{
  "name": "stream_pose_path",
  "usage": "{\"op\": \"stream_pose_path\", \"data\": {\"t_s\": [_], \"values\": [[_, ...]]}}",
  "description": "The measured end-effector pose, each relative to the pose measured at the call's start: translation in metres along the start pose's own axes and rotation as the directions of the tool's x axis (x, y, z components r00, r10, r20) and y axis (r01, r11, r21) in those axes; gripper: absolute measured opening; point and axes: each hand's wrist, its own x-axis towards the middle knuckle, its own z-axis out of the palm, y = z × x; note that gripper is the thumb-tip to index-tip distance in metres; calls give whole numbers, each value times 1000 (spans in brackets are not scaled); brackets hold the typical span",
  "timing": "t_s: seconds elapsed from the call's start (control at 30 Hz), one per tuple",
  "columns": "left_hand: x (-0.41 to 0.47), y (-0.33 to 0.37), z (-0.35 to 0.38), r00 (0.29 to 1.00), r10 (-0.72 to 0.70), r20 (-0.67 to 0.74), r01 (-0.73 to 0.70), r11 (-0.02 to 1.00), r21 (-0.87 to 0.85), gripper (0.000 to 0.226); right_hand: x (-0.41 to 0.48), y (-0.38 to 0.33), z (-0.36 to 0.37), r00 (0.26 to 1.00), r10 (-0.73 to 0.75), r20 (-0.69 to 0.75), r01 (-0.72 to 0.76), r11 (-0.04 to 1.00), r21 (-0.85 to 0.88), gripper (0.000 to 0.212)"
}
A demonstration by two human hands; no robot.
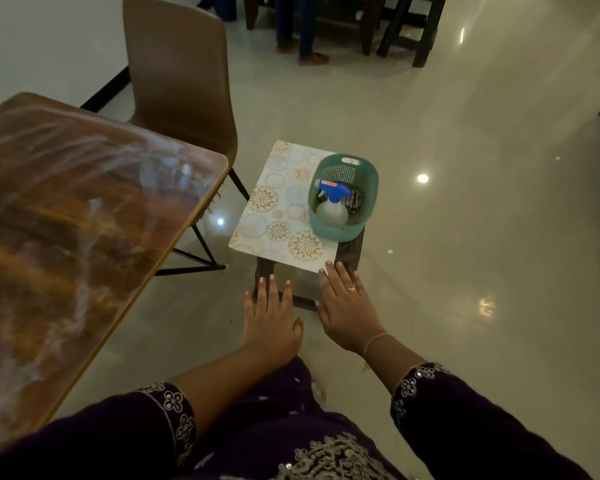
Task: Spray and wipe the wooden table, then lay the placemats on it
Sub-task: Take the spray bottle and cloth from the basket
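Observation:
The wooden table (66,237) fills the left side, its glossy top streaked with pale smears. A patterned placemat (278,216) with gold and blue circles lies on a small dark stool (352,247) in the middle. On its right part stands a teal basket (359,223) holding a white spray bottle (331,211) with a blue trigger head and a dark cloth (355,202). My left hand (272,313) hovers flat and empty just short of the stool. My right hand (347,306), wearing a ring, is spread, fingertips at the placemat's near right corner.
A brown chair (177,74) stands behind the table's far corner. Dark furniture legs (409,29) and a person's bare feet (312,58) are at the far end of the shiny tiled floor (465,237), which spreads to the right.

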Motion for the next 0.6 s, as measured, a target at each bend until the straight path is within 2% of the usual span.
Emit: {"op": "stream_pose_path", "data": {"t_s": [0.23,0.4,0.6], "values": [[73,20,-20,1000,0,15,1,1000,-18,73,62,58,-22,999,34,-1,-34,999,-24,61],[137,30,-37,998,-33,47,34,999,-23,71,111,96,-43,997,49,58,-46,997,-62,62],[195,28,-52,999,20,48,-21,999,29,70,167,125,-58,991,83,107,-79,996,-39,61]]}}
